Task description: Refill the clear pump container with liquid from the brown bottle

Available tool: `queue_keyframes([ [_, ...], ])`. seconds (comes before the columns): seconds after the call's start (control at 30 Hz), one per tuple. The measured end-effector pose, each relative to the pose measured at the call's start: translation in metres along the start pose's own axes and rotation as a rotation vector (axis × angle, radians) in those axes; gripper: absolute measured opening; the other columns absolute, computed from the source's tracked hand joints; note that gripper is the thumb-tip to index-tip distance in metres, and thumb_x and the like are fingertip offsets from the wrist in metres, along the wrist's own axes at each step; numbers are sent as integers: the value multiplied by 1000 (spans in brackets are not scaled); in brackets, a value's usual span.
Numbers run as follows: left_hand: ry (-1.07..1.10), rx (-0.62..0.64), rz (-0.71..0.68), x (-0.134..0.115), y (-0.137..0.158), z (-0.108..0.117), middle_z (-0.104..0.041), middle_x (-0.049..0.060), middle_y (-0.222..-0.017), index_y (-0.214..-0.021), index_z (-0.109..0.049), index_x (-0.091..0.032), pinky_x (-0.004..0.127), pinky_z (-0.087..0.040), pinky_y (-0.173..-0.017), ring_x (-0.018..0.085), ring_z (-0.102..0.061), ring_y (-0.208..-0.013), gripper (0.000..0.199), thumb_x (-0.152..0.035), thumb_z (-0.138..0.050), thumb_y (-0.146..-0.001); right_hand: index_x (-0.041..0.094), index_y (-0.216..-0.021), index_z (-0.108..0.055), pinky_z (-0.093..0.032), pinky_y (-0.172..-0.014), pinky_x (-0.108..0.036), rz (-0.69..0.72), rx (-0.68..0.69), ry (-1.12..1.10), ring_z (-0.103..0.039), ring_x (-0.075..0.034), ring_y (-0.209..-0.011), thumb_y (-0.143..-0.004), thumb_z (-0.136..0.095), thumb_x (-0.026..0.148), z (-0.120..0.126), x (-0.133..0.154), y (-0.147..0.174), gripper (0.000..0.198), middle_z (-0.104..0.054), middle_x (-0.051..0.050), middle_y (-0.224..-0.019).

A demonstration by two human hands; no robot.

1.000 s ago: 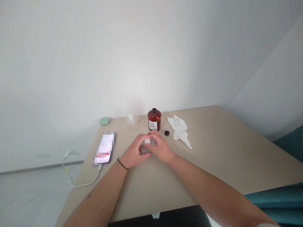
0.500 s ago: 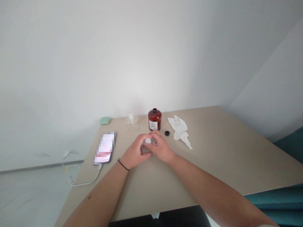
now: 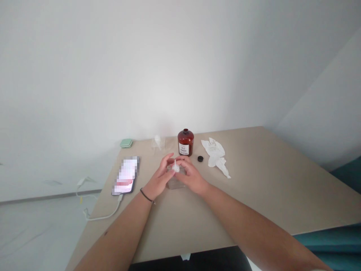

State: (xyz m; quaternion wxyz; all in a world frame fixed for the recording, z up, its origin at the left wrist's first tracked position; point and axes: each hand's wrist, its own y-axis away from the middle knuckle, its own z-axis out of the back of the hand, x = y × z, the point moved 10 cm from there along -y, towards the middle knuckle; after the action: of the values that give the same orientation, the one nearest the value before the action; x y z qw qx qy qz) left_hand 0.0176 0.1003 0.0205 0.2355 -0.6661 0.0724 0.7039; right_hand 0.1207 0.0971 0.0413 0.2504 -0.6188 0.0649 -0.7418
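Note:
A clear, box-shaped container [image 3: 176, 183] sits on the table between my hands. At its top is a white piece [image 3: 176, 168] with a thin pointed tip standing upright. My left hand [image 3: 163, 175] curls about the left side, its thumb against the white piece and its fingers raised behind. From the right, my right hand [image 3: 192, 176] wraps the container's top, thumb close to the white piece. Fingers hide the container's back. Just beyond stands an uncapped brown-red bottle [image 3: 185, 141] with a white label, and a small black cap [image 3: 200, 159] lies beside it.
Crumpled white tissue [image 3: 216, 153] lies right of the bottle. At the back left are another clear container with a white piece [image 3: 158, 143] and a small green case [image 3: 126, 143]. A phone [image 3: 126, 175] with a white cable [image 3: 103, 217] lies left, near the table edge.
My left fingers have loosened and lifted from around the container. The white piece's pointed tip now shows upright, where a rounded white shape showed before. More of the container's front is visible.

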Motion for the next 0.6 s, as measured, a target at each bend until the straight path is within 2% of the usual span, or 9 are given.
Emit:
queue_keyframes([
  [0.1,40,-71,-20,-5,-2,-1,-53,9,-134,-137,-46,-23,41,-35,-110,27,-46,-128,51,-44,-58,-91,25,-100,-64,-34,-110,-43,22,6,-49,-49,-23,-120,-87,-63,43,-1,2,0,23,-50,-6,-119],
  [0.2,80,-81,-56,-9,-3,-3,-55,7,-136,-129,-55,-23,40,-33,-112,26,-48,-129,42,-41,-59,-91,25,-102,-66,-35,-110,-42,25,11,-57,-49,-23,-120,-89,-61,43,-2,4,0,23,-50,-6,-118],
  [0.47,142,-104,-17,5,-2,-1,-58,9,-130,-124,-56,-22,41,-41,-103,25,-54,-119,44,-45,-64,-87,24,-104,-64,-36,-109,-43,69,69,37,-49,-23,-122,-93,-55,40,-6,15,1,22,-50,-8,-123],
  [0.6,168,-92,-16,5,-3,-2,-59,8,-124,-121,-58,-21,40,-42,-102,25,-55,-116,43,-45,-65,-86,23,-101,-62,-38,-106,-44,70,59,54,-50,-24,-118,-91,-58,43,-3,10,2,23,-49,-8,-116],
])
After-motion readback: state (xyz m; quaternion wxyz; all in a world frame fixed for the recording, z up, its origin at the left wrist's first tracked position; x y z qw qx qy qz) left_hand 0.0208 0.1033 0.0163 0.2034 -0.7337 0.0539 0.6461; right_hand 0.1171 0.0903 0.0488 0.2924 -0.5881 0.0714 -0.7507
